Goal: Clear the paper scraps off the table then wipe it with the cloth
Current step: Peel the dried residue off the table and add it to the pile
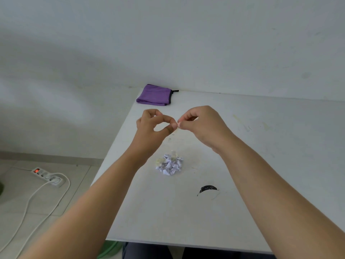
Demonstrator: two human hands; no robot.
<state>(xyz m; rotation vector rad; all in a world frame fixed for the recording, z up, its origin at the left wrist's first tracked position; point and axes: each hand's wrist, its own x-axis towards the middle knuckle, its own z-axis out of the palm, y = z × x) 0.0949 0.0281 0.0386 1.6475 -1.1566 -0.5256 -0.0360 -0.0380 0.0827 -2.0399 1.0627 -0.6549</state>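
Two hands (153, 124) (199, 124) pinching tiny scrap (177, 130), scrap pile (169, 165) below, cloth (154, 95) far

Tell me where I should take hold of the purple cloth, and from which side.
Grip the purple cloth at its near folded edge, reaching over the table from the front. It lies flat at the far left corner close to the wall, so the back is hard to reach, while the rounded fold probably gives the fingers something thick to pinch.

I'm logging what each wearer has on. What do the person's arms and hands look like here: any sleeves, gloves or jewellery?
Both forearms are bare right down to the frame's edge, with no sleeves in view. The left hand and right hand wear no gloves, and no rings, watch or bracelets show on the fingers or wrists. No markings are visible.
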